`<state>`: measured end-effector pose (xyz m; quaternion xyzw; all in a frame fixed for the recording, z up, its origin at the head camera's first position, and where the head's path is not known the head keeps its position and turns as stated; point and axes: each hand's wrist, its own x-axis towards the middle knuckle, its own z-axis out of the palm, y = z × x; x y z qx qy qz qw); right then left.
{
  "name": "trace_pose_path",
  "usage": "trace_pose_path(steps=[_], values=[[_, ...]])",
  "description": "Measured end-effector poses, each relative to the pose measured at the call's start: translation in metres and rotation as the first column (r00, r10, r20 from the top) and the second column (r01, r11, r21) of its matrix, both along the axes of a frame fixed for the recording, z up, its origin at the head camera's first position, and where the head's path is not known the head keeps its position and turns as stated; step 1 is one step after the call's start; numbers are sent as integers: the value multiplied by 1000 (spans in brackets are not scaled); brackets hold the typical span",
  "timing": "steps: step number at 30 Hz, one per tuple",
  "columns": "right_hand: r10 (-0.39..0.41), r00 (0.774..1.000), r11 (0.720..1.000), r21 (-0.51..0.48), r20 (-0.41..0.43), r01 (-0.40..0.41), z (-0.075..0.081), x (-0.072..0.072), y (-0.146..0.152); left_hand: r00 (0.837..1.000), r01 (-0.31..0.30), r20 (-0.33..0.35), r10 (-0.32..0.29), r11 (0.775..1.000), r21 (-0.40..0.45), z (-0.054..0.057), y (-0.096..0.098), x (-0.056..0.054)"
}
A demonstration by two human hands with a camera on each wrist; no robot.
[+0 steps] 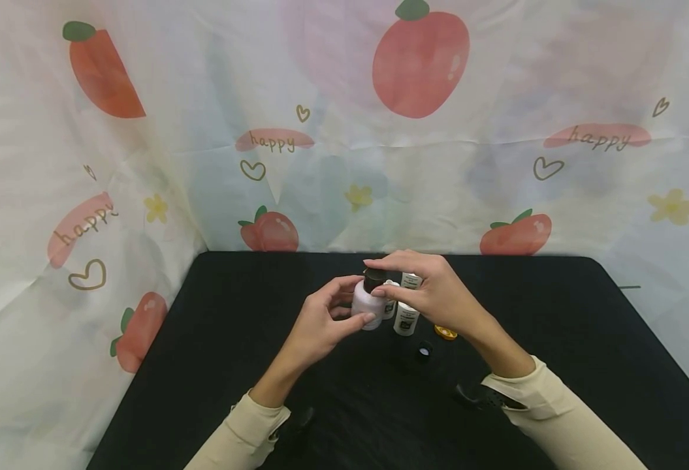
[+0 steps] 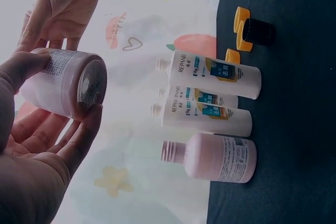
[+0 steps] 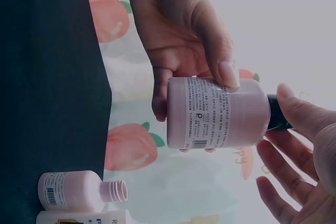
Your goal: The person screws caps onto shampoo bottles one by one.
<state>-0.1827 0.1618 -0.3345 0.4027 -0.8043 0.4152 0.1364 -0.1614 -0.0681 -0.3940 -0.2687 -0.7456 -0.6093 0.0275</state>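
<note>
A pale pink bottle with a small-print label is held above the table, tilted in the wrist views. My left hand grips its body, thumb on one side and fingers on the other. At its neck sits a black cap, which my right hand pinches between thumb and fingers. Close by stands a second pink bottle with a bare threaded neck. Beside it are several white bottles with blue-and-yellow labels, also without caps.
Several yellow caps and a loose black cap lie on the black table, to the right of the bottles. A fruit-printed cloth hangs behind the table and along its left side.
</note>
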Motion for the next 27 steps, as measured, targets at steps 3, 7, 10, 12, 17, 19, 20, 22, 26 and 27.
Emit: trace_pose_path(steps=[3, 7, 10, 12, 17, 19, 20, 22, 26, 27], values=[[3, 1000, 1000, 10, 4, -3, 0, 0, 1, 1000, 5, -10, -5, 1000, 7, -1, -1, 0], [12, 1000, 1000, 25, 10, -12, 0, 1, 1, 1000, 5, -17, -5, 1000, 12, -2, -2, -1], [31, 999, 999, 30, 22, -32, 1, 1, 1, 1000, 3, -17, -2, 1000, 14, -3, -3, -1], [39, 999, 999, 33, 28, -40, 1, 1, 1, 1000, 4, -13, -4, 1000, 17, -3, -3, -2], [28, 999, 999, 33, 32, -29, 1, 1, 0, 1000, 12, 0, -12, 1000, 28, -4, -3, -2], [25, 999, 999, 28, 38, -26, 0, 1, 0, 1000, 14, 2, -14, 999, 32, -4, -3, -2], [24, 999, 999, 27, 41, -25, 0, 1, 0, 1000, 13, 1, -13, 999, 32, -4, -3, -1], [20, 999, 999, 29, 45, -21, -1, 2, -1, 1000, 10, 2, -10, 999, 31, -4, -3, -1], [3, 999, 999, 38, 47, -5, -3, 2, -2, 1000, 5, 9, -5, 999, 32, -3, -2, -1], [-2, 999, 999, 41, 47, 0, -3, 2, -2, 1000, 3, 10, -4, 999, 32, -4, -2, -1]])
